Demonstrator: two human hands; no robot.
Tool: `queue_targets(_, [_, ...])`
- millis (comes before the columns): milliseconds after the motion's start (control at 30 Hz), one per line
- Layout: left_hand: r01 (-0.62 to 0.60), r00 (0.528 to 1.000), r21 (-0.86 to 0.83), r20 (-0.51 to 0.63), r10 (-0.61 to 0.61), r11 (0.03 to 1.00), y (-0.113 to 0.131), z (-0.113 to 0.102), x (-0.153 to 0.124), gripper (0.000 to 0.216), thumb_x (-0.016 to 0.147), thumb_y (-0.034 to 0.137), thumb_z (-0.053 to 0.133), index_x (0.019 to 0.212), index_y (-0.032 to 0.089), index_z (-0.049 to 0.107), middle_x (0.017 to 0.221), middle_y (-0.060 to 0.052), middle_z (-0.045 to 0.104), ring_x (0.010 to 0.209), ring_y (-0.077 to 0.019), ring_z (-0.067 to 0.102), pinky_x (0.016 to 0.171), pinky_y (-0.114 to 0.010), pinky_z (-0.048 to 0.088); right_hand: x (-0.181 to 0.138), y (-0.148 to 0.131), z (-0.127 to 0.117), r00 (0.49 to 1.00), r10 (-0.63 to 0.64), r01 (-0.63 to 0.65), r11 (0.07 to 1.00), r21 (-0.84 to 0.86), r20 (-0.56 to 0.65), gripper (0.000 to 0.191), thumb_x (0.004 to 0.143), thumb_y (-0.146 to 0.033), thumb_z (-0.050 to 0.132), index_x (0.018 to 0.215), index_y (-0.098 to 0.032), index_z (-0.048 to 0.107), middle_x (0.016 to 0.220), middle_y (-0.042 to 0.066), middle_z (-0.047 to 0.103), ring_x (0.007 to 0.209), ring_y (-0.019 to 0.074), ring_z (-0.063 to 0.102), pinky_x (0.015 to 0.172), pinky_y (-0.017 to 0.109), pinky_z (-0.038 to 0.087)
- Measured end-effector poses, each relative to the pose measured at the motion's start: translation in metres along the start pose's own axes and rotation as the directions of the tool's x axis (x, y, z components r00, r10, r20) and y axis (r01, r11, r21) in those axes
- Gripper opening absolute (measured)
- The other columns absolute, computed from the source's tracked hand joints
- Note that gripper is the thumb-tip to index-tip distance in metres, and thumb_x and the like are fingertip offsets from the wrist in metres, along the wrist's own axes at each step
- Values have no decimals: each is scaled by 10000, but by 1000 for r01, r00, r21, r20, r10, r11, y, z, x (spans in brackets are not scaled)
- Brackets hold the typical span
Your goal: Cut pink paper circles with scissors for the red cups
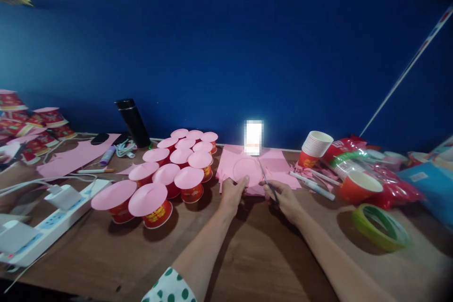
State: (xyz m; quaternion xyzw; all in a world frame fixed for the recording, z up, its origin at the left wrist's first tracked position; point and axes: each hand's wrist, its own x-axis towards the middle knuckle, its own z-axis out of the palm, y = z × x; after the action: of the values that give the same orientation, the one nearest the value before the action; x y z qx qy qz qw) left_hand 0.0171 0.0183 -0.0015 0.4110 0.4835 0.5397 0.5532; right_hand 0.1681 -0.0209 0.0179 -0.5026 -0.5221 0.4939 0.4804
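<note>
blue panel across the back. below, brown wood-grain tabletop. left of centre, a crowded cluster of inverted red paper cups, each under a wide, overhanging round pink paper top. yellow characters on the front cups, too blurred to read.

in the middle, between both hands, pink paper sheets: flat, matte, loosely stacked, edges uneven. near their centre, a pale pink paper circle, thin-rimmed and nearly the same colour as the sheets beneath; drawn line or cut edge, cannot tell.

at far left, a white power strip with bulky white plugs, cut off by the frame; above, another person's blurred arm, also cut off. at right, a shiny red plastic package with a white mark, illegible, and a blue bag with a small white label, also unreadable.

left hand with fingers drawn in, pinching paper at the circle's lower left, thumb on top; fingertips beneath hidden. right hand closed around scissors, dark handles partly covered by fingers, slim blades at the circle's right edge; gap between blades too small to make out. behind the circle, a bright upright rectangle, pixelated past reading.
</note>
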Motion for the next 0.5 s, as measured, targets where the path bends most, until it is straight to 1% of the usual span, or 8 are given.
queue_targets(167, [-20, 1000, -18, 6, 20, 1000, -1, 0, 0, 356, 619, 436, 683, 543, 110, 560, 413, 12, 496, 349, -70, 426, 324, -178, 324, -1, -2, 1, 1000, 5, -5, 1000, 0, -9, 464, 645, -496, 676, 937, -138, 639, 478, -49, 472, 395, 70, 386, 348, 186, 272])
queue_targets(300, [-9, 1000, -21, 4, 9, 1000, 0, 0, 0, 365, 623, 441, 677, 531, 113, 547, 406, 14, 487, 340, -69, 415, 312, -180, 317, -2, -3, 2, 999, 27, -27, 1000, -3, -20, 473, 646, -490, 676, 954, -134, 637, 475, -52, 475, 363, 57, 360, 337, 185, 262])
queue_targets(500, [5, 1000, -21, 9, -4, 1000, 2, 0, -1, 361, 616, 439, 682, 538, 112, 548, 410, 15, 487, 334, -68, 410, 305, -182, 319, -1, -3, 1, 1000, 6, -6, 1000, -9, -14, 453, 655, -480, 674, 940, -129, 638, 485, -47, 484, 378, 61, 373, 342, 184, 259])
